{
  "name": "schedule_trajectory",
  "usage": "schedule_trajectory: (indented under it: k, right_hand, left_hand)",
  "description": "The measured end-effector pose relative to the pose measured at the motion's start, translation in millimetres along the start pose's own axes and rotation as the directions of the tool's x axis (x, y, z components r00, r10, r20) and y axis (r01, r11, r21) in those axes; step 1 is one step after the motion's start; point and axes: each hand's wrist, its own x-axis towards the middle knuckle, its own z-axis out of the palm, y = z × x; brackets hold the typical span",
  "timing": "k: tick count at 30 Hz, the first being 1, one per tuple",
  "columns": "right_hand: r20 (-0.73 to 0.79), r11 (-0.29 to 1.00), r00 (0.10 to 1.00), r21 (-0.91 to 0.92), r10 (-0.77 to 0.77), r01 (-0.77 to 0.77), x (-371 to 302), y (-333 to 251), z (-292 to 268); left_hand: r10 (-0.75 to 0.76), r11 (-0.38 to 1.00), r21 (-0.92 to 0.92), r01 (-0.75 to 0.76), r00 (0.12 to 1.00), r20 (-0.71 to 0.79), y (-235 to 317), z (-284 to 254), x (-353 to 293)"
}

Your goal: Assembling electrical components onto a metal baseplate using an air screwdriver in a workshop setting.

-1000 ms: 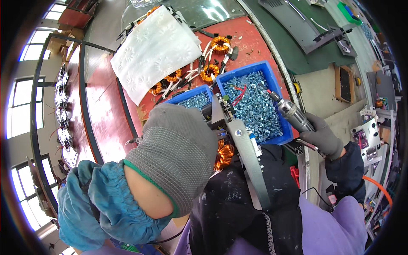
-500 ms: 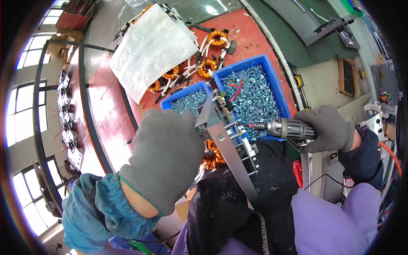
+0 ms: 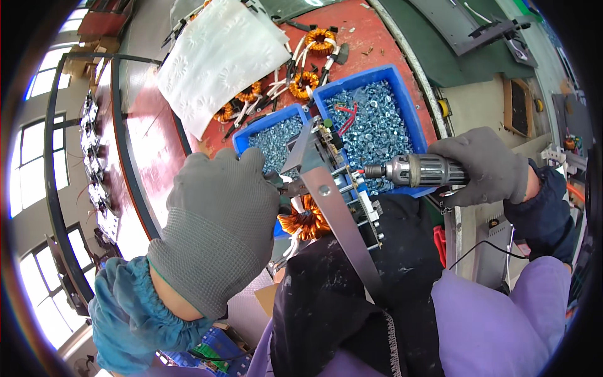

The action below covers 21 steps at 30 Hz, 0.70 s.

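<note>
Gripping the metal bracket point(image 3: 326, 207) at frame centre, left hand point(image 3: 220, 220) fingers closed, steadying it; right hand point(image 3: 487, 166) is wrapping the electric screwdriver point(image 3: 411, 171), tip pressing the bracket's edge.

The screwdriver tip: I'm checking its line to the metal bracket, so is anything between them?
Nothing visible. The power screwdriver in the right hand points straight at the bracket, which the left hand holds.

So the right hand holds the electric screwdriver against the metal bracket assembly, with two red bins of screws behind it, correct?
Not quite: the head view shows the two bins are blue, not red. The right hand does hold the electric screwdriver against the metal bracket assembly.
</note>
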Motion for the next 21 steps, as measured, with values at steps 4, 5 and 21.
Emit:
schedule_trajectory:
  k: [4, 5, 21]
  right_hand:
    - [0.012, 1.0, 1.0, -0.004, 0.017, -0.017, 3, -4, -3]
    - [0.015, 1.0, 1.0, -0.006, 0.018, -0.017, 3, -4, -4]
    - [-0.001, 0.952, 0.99, -0.277, -0.14, 0.134, 6, 0, -19]
  left_hand:
    - [-0.031, 0.999, 0.031, 0.029, 0.998, 0.062, -1, 2, -2]
    - [-0.03, 0.999, 0.034, 0.027, 0.997, 0.077, -1, 0, -2]
    - [-0.009, 0.996, 0.091, 0.005, 0.999, 0.043, -4, 6, 1]
